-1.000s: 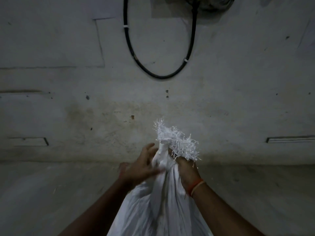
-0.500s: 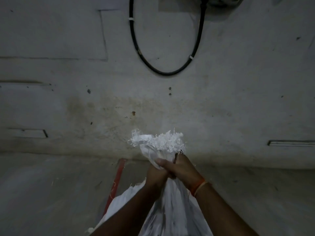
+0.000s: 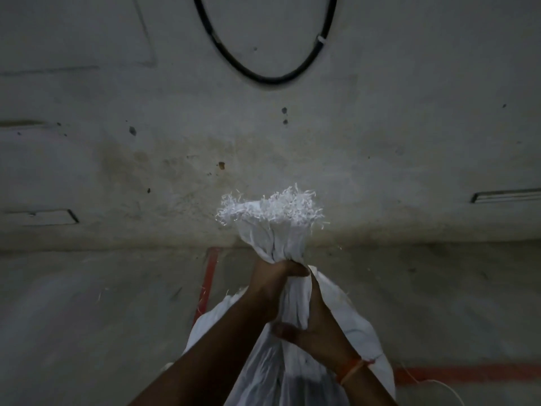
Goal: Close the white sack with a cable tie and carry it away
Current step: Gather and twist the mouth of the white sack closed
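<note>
The white sack (image 3: 345,326) stands upright on the floor in front of me, its mouth gathered into a twisted neck with a frayed top. My left hand (image 3: 275,282) is closed around the neck just under the frayed edge. Lower down, my right hand (image 3: 316,326) grips the same neck, an orange thread band on its wrist. No cable tie shows in the view.
A stained concrete wall (image 3: 146,142) rises straight ahead, with a black cable loop (image 3: 263,77) hanging on it. Red lines (image 3: 209,276) are painted on the grey floor, one left of the sack and one at the lower right. A thin white string (image 3: 439,382) lies at the lower right.
The sack's mouth went from loosely held to tightly bunched. My left hand moved onto the neck and my right hand slid lower down it. The frayed top now stands higher.
</note>
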The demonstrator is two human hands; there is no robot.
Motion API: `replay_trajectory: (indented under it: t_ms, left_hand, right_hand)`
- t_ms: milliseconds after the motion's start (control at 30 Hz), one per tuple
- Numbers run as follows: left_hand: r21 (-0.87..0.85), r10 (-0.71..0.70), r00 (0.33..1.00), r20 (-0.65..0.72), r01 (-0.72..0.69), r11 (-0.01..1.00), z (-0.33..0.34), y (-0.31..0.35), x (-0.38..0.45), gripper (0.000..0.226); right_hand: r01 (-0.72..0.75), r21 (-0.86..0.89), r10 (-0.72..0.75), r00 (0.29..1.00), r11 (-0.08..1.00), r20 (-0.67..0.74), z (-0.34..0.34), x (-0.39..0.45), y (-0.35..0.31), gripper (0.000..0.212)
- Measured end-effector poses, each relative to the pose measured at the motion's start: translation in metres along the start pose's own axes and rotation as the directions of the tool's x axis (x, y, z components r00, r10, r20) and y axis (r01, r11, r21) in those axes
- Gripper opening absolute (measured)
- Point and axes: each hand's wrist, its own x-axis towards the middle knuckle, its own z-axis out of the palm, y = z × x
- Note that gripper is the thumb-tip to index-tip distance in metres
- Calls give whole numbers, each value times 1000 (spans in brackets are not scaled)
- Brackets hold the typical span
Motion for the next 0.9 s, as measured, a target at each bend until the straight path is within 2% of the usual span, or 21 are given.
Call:
replay_trajectory:
  t_ms: [167, 233, 300, 400, 500, 567, 633, 700, 800, 833, 900]
  left_hand:
    - [-116, -82, 997, 4, 81, 990, 11, -4, 3, 41]
    - [-105, -78, 997, 17, 80, 991, 11, -9, 10, 42]
    - [-48, 3, 999, 38, -2, 999, 5, -13, 13, 45]
    - [79, 207, 965, 161, -222, 972, -17, -26, 7, 54]
    - [364, 285, 932, 223, -351, 862, -51, -66, 1, 87]
    - [538, 245, 928, 282, -364, 760, -65, -102, 0, 118]
    - [570, 229, 920, 319, -379, 729, -66, -128, 1, 133]
    - [561, 275, 898, 345, -431, 707, -56, -139, 5, 139]
    - [509, 398, 856, 331, -517, 689, -35, -145, 14, 121]
    - [479, 457, 846, 274, -532, 698, -26, -146, 17, 106]
    - [463, 523, 850, 65, -490, 739, -11, -149, 21, 73]
  right_hand:
    - [12, 64, -3, 990, 998, -139, 23, 5, 21, 57]
    - [35, 139, -8, 982, 990, -187, 25, 11, 23, 55]
    - [39, 214, 4, 980, 976, -199, 28, 17, 25, 56]
    - [-28, 287, 94, 971, 957, -219, 37, 26, 28, 48]
    - [-37, 290, 105, 970, 956, -221, 36, 34, 34, 22]
    - [-55, 300, 118, 974, 952, -195, 33, 37, 37, 26]
    - [-59, 317, 116, 979, 946, -166, 31, 38, 37, 30]
    - [-80, 323, 136, 979, 943, -153, 32, 41, 36, 30]
    - [-112, 353, 185, 966, 929, -180, 35, 47, 38, 31]
    - [-122, 362, 202, 960, 924, -193, 36, 49, 38, 31]
    - [-137, 365, 221, 955, 921, -198, 38, 53, 37, 32]
